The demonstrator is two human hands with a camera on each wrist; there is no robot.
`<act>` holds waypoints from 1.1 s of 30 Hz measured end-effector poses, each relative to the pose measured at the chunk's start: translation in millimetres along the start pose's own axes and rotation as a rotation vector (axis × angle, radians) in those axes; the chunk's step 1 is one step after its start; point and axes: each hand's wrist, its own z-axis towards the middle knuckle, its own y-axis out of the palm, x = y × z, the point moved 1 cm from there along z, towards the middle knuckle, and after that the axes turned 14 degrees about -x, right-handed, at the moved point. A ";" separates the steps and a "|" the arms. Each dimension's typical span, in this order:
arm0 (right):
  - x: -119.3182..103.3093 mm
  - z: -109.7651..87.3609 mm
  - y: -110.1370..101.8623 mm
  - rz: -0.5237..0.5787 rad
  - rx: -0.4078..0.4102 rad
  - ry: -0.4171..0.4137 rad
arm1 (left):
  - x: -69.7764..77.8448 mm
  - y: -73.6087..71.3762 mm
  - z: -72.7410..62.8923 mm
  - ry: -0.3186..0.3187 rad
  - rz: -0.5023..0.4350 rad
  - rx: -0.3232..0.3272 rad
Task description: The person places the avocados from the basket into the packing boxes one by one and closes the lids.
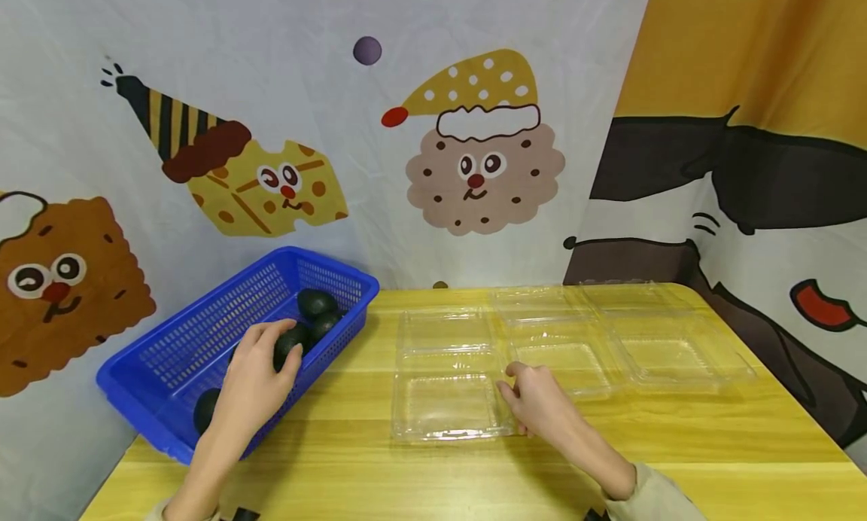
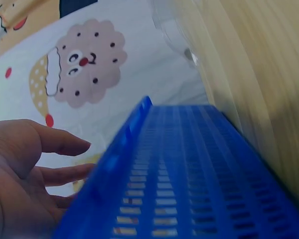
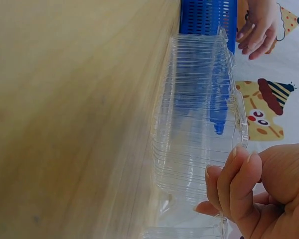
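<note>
Over a blue plastic basket (image 1: 135,370), my left hand (image 1: 260,370) reaches down at a dark green avocado (image 1: 293,346), which shows between thumb and fingers. The left wrist view has this hand (image 2: 20,174) with fingers spread loosely, partly hidden by the basket wall (image 2: 179,164). More avocados (image 1: 317,303) lie beside it, and another avocado (image 1: 205,409) sits at the near end. My right hand (image 1: 542,400) is at the right edge of a clear hinged plastic container (image 1: 447,404). Its fingers (image 3: 223,186) bend loosely, tips right at the container's rim (image 3: 243,119).
Two more clear lidded containers stand to the right, a middle container (image 1: 562,363) and a far-right container (image 1: 667,355), their lids folded back. All rest on a wooden table (image 1: 352,461). A cartoon-printed cloth (image 1: 379,167) hangs directly behind the table.
</note>
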 end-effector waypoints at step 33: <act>0.0 -1.6 0.8 -0.008 0.005 -0.018 | -71.5 -11.9 -14.9 -0.213 0.079 -0.173</act>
